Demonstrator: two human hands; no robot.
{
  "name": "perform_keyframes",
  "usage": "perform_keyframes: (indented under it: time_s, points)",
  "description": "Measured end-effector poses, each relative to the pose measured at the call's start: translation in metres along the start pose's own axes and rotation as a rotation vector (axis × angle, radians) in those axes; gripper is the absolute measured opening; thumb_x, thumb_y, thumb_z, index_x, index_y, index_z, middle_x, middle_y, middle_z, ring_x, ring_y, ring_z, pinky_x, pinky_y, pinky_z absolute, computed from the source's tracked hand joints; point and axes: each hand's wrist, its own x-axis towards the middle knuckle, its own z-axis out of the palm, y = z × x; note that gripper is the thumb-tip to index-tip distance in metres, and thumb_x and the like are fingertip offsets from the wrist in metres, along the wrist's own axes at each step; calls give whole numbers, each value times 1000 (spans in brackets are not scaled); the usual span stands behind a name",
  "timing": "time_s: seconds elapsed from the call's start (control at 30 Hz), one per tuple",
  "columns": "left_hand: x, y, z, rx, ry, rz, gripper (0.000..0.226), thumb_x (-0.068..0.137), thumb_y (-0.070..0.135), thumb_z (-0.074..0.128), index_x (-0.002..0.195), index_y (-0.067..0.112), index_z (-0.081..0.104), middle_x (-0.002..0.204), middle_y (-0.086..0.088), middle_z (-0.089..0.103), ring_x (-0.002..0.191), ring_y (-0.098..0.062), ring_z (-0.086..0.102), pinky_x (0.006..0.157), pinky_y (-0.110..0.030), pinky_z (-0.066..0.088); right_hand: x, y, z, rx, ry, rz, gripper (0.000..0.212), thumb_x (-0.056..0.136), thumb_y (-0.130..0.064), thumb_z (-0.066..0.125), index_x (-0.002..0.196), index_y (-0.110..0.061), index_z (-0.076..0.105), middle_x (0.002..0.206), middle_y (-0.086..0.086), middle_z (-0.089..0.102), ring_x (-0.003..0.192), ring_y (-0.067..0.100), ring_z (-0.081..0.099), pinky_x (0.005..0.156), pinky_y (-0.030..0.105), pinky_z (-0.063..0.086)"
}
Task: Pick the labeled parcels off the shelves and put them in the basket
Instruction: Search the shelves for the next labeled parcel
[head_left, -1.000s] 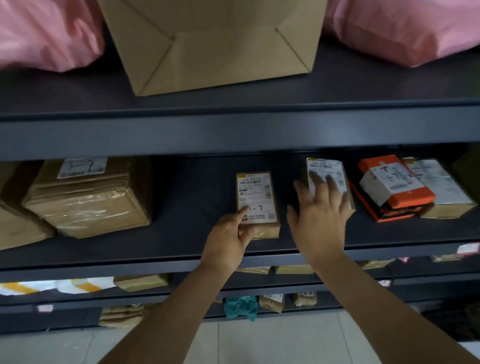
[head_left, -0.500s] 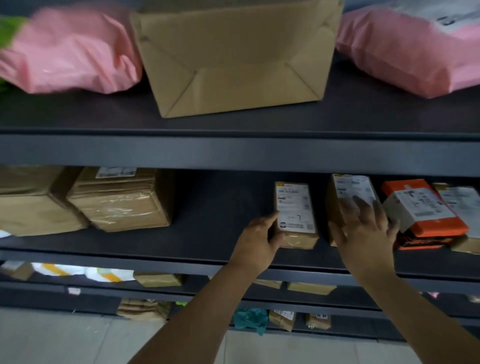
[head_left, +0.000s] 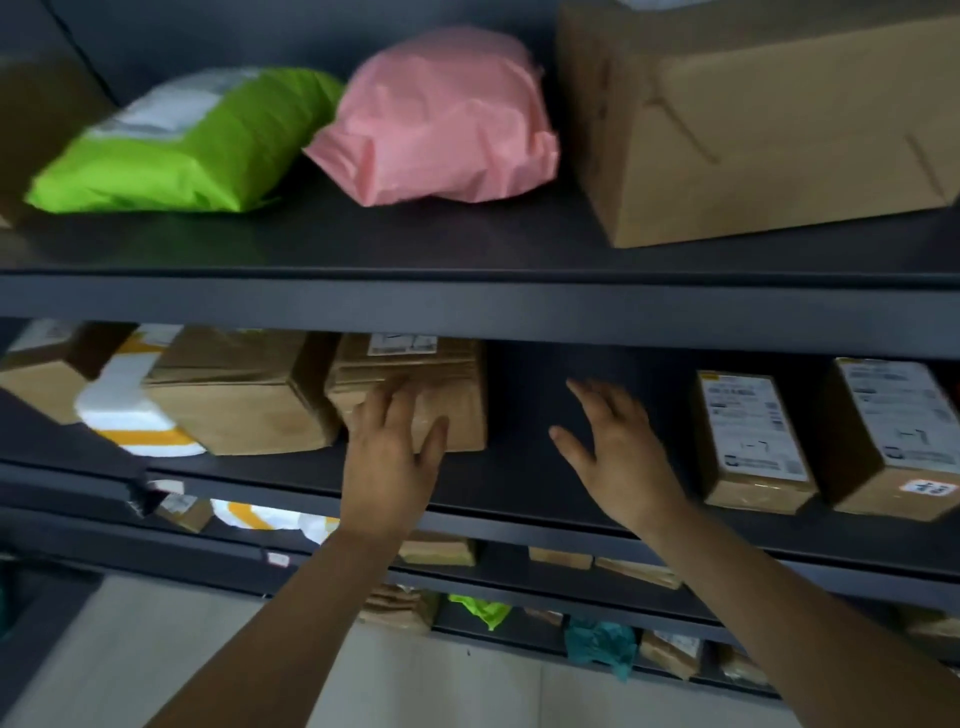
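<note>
A taped brown cardboard parcel (head_left: 441, 374) with a white label on top lies on the middle shelf (head_left: 519, 467). My left hand (head_left: 395, 452) rests against its front face with fingers spread. My right hand (head_left: 618, 457) hovers open over the bare shelf to the right of that parcel, holding nothing. Two small labeled boxes stand farther right: the nearer small box (head_left: 748, 441) and a second small box (head_left: 898, 436) beside it. No basket is in view.
The top shelf carries a green mailer (head_left: 182, 145), a pink mailer (head_left: 441, 119) and a large brown box (head_left: 769, 124). Another brown box (head_left: 234, 395) and a white-and-orange bag (head_left: 130, 410) sit left on the middle shelf. Lower shelves hold several small parcels above a pale floor (head_left: 182, 660).
Both hands left the two small labeled boxes and moved left. My left hand now touches the taped brown parcel. The camera view swung left and upward.
</note>
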Motion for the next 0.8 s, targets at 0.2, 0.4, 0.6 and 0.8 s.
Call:
perform_keyframes:
  time_s: [0.2,0.4,0.6,0.8]
  points:
    - [21,-73,-30,22,-71,-97,49,89,14,59,136,9,43,143,-19,33,127,-39,35,104,-46,33,40,-79,39,339,-84,196,60,95,-46,45,148,-34,20,152,5,24,139,22,28,108,33,30]
    - [35,-111,-38,55,-215,-54,53,88,20,60,138,27,44,145,-17,32,135,-31,29,110,-42,29,44,-116,78,471,-145,266,62,93,-48,45,148,-37,17,141,3,46,124,19,50,94,25,38]
    - [36,-116,-43,-65,-169,3,42,85,12,63,126,19,57,135,-12,37,100,-16,52,88,0,26,41,-126,87,555,12,313,55,93,-47,47,143,-30,31,117,-7,56,102,9,54,85,21,41]
    - [20,-108,-42,-193,-123,50,40,86,8,62,125,14,59,133,-17,38,78,2,46,84,0,28,24,-120,96,505,111,336,52,94,-51,43,142,-36,31,127,-1,57,111,19,58,94,36,48]
